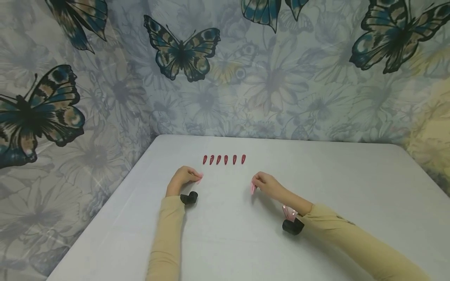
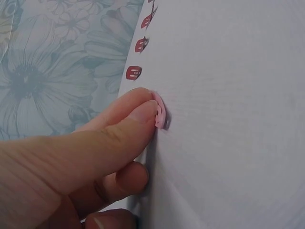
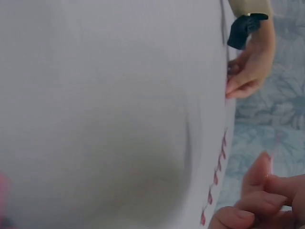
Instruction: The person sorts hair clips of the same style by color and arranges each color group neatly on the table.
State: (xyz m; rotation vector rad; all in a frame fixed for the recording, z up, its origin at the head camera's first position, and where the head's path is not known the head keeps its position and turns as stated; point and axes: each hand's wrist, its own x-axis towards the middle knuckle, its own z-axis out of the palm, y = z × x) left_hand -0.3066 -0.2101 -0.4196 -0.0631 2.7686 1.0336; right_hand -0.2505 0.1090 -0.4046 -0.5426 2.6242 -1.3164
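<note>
My left hand pinches a pink snap hair clip between thumb and forefinger, down at the white table just in front of the left end of a row of red snap hair clips. My right hand is to the right of the row and nearer to me. Its fingertips pinch another pink snap hair clip, held above the table with a shadow below. In the right wrist view only a thin edge of this clip shows between the fingers.
Several red clips stand side by side near the far edge of the white table. Shiny pink things lie beside my right forearm, partly hidden by the wrist camera. Butterfly-patterned cloth hangs behind and at the left.
</note>
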